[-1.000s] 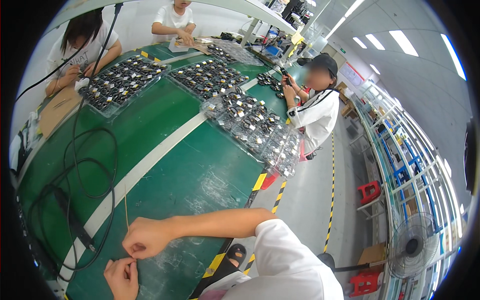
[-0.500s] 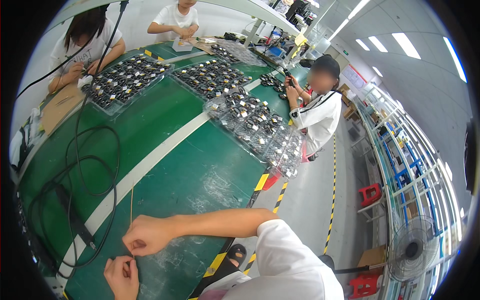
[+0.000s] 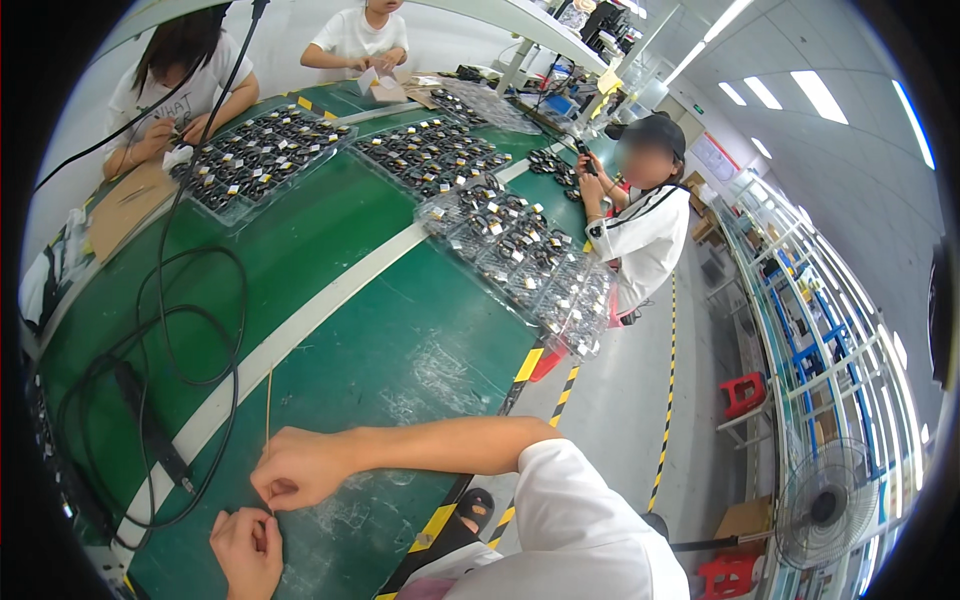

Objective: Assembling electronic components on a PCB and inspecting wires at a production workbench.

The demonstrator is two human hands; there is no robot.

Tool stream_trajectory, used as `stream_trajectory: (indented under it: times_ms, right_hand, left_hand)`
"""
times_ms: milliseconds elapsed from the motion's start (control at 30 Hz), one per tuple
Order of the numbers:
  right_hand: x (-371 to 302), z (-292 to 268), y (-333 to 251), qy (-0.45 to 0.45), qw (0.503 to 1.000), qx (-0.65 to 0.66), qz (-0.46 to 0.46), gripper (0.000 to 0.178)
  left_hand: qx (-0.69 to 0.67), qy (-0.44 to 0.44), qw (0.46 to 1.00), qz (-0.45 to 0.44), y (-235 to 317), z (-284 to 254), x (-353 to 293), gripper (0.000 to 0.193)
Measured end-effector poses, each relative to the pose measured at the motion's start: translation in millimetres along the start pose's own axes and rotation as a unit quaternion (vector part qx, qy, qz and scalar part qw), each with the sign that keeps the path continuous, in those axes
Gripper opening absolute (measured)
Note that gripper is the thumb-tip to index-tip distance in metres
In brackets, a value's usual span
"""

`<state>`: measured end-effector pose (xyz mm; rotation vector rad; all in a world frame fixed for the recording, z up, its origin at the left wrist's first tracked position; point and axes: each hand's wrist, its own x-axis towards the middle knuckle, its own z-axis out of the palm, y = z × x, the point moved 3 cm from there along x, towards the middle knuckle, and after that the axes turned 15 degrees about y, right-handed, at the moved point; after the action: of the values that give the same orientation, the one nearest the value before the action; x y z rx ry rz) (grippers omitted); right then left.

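Note:
My right hand (image 3: 305, 468) is closed in a pinch around a thin tan stick (image 3: 268, 402), whose long end points away from me over the green table (image 3: 390, 345). Just below it, my left hand (image 3: 247, 552) has thumb and fingers pressed together. The two sets of fingertips nearly meet where the stick's near end comes out. Whatever the left fingers pinch there is too small to make out. To the left of both hands lies a dark rod-shaped tool (image 3: 150, 425) with a coiled black cable (image 3: 240, 330).
Clear plastic trays (image 3: 500, 245) of small black coiled parts with white tags stand across the far table. Three people work around it, one on the right holding a dark tool (image 3: 585, 158). A brown board (image 3: 130, 208) lies far left. A fan (image 3: 826, 505) stands at right.
The view has shifted slightly. My hands keep almost the same pose at the stick. At the back, a person's hands have moved on a small white box, whose flap now stands up.

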<state>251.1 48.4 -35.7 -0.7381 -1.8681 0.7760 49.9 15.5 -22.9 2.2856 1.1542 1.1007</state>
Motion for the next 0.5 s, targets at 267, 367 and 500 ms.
stream_trajectory:
  times_ms: [267, 367, 500]
  right_hand:
    - [-1.1, -0.9, -1.1, -0.006, 1.000, -0.004, -0.013, 0.011]
    - [-0.6, -1.4, -2.5, -0.009, 1.000, -0.006, -0.013, 0.011]
    - [-2.2, -2.3, -0.9, -0.010, 1.000, -0.013, -0.009, 0.011]
  left_hand:
    - [-0.002, -0.007, 1.000, 0.020, 4.5, 1.0, 2.2, 0.016]
    - [-0.004, -0.008, 1.000, 0.013, 6.7, -0.3, 4.0, 0.016]
    - [-0.011, -0.008, 1.000, 0.026, 6.5, 1.5, 5.8, 0.016]
